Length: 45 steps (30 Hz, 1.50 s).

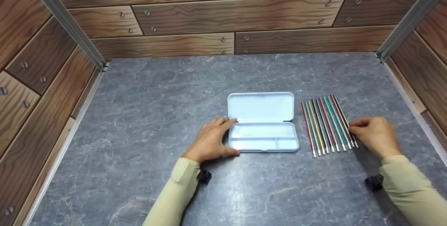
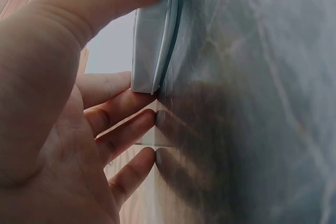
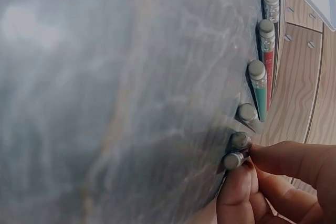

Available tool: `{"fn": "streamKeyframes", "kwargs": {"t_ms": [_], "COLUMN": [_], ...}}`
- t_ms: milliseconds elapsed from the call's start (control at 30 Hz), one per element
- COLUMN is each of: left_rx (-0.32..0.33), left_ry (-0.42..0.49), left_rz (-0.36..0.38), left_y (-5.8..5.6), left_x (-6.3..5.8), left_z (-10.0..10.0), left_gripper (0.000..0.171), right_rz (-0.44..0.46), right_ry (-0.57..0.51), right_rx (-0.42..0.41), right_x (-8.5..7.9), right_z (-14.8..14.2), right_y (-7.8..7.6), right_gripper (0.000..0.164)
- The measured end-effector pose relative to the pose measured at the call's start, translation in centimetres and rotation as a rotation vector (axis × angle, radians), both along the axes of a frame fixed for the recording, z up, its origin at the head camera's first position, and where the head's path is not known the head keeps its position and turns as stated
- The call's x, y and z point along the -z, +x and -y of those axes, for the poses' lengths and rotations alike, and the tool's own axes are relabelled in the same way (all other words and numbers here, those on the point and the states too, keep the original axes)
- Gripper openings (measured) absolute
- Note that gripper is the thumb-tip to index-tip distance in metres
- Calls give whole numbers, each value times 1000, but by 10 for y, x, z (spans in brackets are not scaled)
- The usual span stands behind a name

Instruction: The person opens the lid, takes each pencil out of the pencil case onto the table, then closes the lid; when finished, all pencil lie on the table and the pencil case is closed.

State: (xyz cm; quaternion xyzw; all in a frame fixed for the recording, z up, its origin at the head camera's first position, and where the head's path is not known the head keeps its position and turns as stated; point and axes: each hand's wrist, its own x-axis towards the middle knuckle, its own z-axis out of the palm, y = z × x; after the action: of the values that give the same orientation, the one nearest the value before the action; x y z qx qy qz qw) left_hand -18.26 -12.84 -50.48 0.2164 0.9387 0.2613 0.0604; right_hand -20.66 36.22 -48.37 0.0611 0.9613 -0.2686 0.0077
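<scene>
A pale blue pencil case (image 1: 258,131) lies with its lid (image 1: 261,107) folded back, its compartments facing up. My left hand (image 1: 209,140) holds the case's left end, thumb at the front corner and index finger by the hinge. Several pencils (image 1: 328,124) in red, green, black and yellow lie side by side to the right of the case, eraser ends toward me. At the row's right edge, my right hand (image 1: 377,135) pinches a dark pencil (image 3: 233,161) between thumb and index finger. Another pencil's eraser (image 3: 241,140) sits right beside it in the right wrist view.
A grey marbled tabletop (image 1: 139,114) extends around the case and pencils. Wood-patterned panels (image 1: 223,13) wall in the back and both sides, with metal posts (image 1: 66,20) at the far corners. A black wrist device (image 1: 374,182) is on the right forearm.
</scene>
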Motion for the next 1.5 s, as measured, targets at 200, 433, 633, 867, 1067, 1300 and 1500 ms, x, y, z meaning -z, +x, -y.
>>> {"fn": "streamKeyframes", "kwargs": {"t_ms": [200,433,633,867,1067,1300,1500], "left_rx": [4,3,-1,-28,-20,-35,-50], "left_ry": [11,16,15,21,40,43,62], "left_rz": [-17,-4,-8,-6,6,-7,-28], "left_y": [0,0,0,-1,0,0,-1], "left_x": [1,1,1,-1,2,1,2], "left_z": [-1,0,3,2,-1,1,-2], "left_gripper": [106,106,106,105,103,102,96], "right_rz": [-10,-169,-299,-205,-168,-219,-305], "right_ry": [11,-8,-133,-321,-415,-326,-346], "right_rx": [0,21,-89,-176,-105,-157,-177], "right_x": [0,0,-16,-34,-30,-33,-33], "right_z": [0,21,73,126,144,147,147], "right_y": [1,1,-11,-37,-47,-49,-39], "right_gripper": [32,34,29,39,43,39,29]}}
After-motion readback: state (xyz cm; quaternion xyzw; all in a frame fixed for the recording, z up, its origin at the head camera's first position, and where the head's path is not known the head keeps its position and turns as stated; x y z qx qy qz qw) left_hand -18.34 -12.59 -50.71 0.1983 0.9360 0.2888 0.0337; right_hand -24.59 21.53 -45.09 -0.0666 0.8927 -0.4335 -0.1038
